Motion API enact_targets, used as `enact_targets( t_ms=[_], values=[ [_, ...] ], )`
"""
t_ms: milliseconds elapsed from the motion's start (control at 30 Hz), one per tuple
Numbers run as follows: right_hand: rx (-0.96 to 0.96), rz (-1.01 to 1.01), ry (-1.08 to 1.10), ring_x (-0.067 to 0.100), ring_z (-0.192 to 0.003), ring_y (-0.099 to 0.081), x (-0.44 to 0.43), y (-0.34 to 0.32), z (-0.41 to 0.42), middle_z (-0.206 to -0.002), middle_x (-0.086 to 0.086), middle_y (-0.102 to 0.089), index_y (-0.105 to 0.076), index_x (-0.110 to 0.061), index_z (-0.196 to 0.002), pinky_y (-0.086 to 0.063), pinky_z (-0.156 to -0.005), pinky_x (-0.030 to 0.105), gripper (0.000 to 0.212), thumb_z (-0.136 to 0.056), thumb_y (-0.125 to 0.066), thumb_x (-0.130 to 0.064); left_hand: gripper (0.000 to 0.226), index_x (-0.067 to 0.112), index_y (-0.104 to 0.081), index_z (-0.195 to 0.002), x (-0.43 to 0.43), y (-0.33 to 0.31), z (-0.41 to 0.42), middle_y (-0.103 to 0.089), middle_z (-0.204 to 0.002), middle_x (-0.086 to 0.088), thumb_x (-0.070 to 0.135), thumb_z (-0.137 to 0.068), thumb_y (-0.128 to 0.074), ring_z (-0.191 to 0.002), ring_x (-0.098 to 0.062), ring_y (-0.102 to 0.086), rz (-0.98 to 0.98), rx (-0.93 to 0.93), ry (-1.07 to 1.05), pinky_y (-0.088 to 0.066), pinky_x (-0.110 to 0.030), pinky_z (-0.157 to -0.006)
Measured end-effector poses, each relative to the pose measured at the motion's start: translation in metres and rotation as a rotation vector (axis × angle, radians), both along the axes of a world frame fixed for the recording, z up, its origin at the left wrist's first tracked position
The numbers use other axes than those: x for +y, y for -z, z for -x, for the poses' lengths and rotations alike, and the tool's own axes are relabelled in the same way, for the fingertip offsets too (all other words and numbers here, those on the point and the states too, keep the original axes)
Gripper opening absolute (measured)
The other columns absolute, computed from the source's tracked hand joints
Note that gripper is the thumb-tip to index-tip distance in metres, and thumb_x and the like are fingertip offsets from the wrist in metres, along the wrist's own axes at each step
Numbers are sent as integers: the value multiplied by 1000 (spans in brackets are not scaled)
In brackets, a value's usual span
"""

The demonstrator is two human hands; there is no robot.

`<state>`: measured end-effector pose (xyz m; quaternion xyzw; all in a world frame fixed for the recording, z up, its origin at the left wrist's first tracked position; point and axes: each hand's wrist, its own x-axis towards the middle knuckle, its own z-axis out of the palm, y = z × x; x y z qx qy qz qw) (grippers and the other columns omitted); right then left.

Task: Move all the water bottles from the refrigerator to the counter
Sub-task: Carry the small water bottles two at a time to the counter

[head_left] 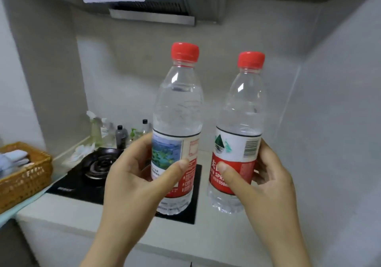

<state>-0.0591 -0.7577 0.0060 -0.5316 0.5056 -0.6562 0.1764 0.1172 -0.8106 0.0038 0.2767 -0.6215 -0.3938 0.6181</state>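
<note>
I hold two clear water bottles with red caps, upright, above the pale counter (216, 231). My left hand (134, 176) grips the left bottle (178, 110) around its label, thumb across the front. My right hand (266, 182) grips the right bottle (241, 122) around its red and white label in the same way. Both bottle bases hang above the counter, the left one over the corner of the black stove top (92, 190). The refrigerator is out of view.
A gas burner (101, 163) sits on the stove top. Several small bottles (121, 135) stand at the back by the wall. A wicker basket (24, 176) with cloths sits at the left. A range hood (152, 15) hangs overhead. A grey wall closes the right side.
</note>
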Motion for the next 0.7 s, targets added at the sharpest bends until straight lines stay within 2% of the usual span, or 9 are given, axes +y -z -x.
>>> enact_targets(
  t_ms=[100, 200, 333, 433, 600, 700],
  values=[
    [22, 25, 72, 3, -94, -68, -10, -3, 42, -104, -20, -71, -62, -41, -117, -53, -71, 13, 60, -65, -87, -26, 46, 26, -70, -106, -16, -5, 44, -76, -99, 6, 22, -64, -85, -91, -11, -73, 5, 6, 64, -56, -17, -71],
    [34, 43, 119, 4, -94, -68, -20, -6, 82, -105, -19, -71, -62, -39, -119, -53, -72, 13, 59, -66, -83, -22, 45, 24, -69, -107, -30, -10, 85, -76, -99, 6, 25, -62, -75, -91, -10, -72, 13, 28, 105, -55, -15, -70],
    [45, 51, 159, 4, -91, -69, -30, -10, 129, -102, -18, -72, -63, -37, -117, -53, -70, 13, 57, -67, -82, -17, 46, 22, -69, -107, -48, -12, 133, -75, -100, 4, 19, -65, -87, -92, -12, -72, 23, 33, 158, -56, -17, -71],
    [49, 37, 177, 5, -92, -69, -38, -9, 156, -103, -17, -72, -62, -37, -118, -54, -71, 17, 58, -69, -82, -15, 41, 23, -69, -107, -61, -12, 163, -75, -100, 4, 20, -66, -75, -92, -11, -72, 20, 33, 185, -56, -18, -73],
    [-3, 40, 198, -3, -84, -68, -56, -8, 186, -94, -22, -72, -64, -40, -109, -49, -62, 6, 57, -67, -82, -6, 45, 25, -69, -104, -85, -13, 202, -76, -98, 7, 20, -64, -88, -89, -9, -72, -2, 25, 229, -55, -16, -69],
    [2, 39, 221, -2, -86, -69, -71, -7, 200, -97, -21, -73, -64, -38, -111, -50, -63, 6, 58, -68, -81, -4, 46, 23, -69, -105, -105, -12, 219, -76, -97, 7, 18, -63, -87, -88, -8, -72, -17, 34, 263, -55, -15, -68]
  ],
)
